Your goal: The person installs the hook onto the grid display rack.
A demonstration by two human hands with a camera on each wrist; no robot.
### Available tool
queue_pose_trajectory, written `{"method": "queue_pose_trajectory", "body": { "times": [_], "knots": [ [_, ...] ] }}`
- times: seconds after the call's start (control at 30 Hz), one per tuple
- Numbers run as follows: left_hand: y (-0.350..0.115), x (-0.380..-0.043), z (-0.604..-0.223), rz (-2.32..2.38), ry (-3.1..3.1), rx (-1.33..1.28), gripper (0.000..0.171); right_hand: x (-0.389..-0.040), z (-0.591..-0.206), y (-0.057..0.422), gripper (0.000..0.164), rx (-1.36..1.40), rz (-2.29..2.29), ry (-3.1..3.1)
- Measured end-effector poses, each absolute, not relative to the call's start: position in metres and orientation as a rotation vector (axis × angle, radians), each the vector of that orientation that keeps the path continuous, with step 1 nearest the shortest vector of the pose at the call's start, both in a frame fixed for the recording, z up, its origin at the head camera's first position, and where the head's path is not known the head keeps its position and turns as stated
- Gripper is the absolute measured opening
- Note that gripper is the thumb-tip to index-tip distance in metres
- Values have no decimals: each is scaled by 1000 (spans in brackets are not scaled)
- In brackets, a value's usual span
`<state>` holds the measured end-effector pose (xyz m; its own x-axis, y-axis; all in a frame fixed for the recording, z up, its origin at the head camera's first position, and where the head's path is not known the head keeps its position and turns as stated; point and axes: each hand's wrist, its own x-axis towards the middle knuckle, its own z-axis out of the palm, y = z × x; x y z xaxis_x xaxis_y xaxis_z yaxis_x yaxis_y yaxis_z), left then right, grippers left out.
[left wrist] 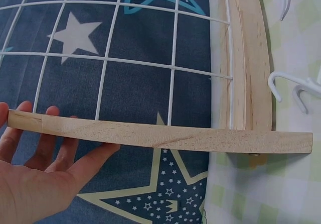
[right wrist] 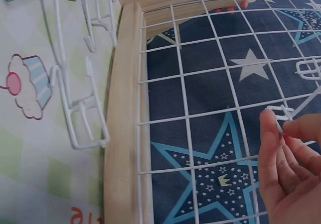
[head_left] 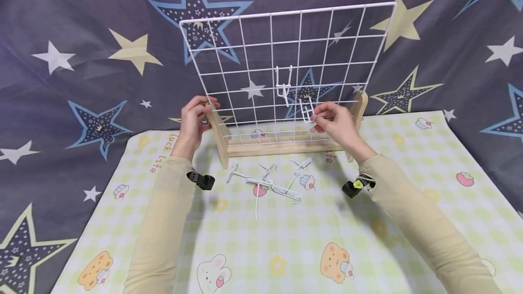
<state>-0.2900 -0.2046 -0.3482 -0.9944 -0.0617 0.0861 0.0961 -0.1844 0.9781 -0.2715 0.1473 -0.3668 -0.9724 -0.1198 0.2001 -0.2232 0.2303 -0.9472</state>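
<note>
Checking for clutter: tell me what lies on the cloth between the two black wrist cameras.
In the head view, loose white hooks lie jumbled on the checked tablecloth between the left wrist camera and the right wrist camera.

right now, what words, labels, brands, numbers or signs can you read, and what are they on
"luck life", on the tablecloth, left of the rack
"life", on the tablecloth, by the rack's right end
Letters on the tablecloth, right wrist view: cut off, not fully readable
Black wrist camera: nothing readable
</note>
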Motion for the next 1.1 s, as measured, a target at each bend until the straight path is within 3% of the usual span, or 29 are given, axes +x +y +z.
{"method": "queue_pose_trajectory", "body": {
  "times": [1.1],
  "knots": [
    [-207,-291,-350,-2346,-1939,-71,24,-267,-434,141,20,303,2027,-2507]
  ]
}}
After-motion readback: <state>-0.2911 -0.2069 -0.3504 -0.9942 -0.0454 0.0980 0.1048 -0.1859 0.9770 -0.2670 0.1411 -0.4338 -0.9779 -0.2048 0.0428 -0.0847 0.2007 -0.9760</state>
